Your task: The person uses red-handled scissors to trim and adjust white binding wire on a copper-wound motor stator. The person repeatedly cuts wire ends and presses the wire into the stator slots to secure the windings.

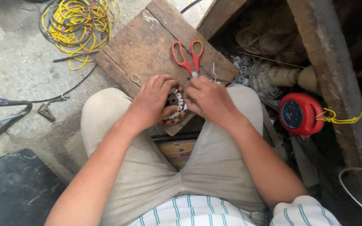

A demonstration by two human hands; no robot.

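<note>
Round motor stator (175, 104) with copper windings and pale slot inserts sits at centre frame, at the near edge of a worn brown wooden board (147, 46) — both hands are on it. Left hand (151, 102) curls its fingers over the stator's left side, gripping it; right hand (208, 98) pinches at its right edge with fingers bunched narrow. Red-handled scissors (188, 56) lie on the board just above — a tangle of yellow wire (78, 25) fills the upper left.

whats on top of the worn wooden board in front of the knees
On the worn wooden board lie red-handled scissors and bent wire hooks. At its near edge both hands, left and right, hold a round wound motor stator, covering most of it and the board beneath.
</note>
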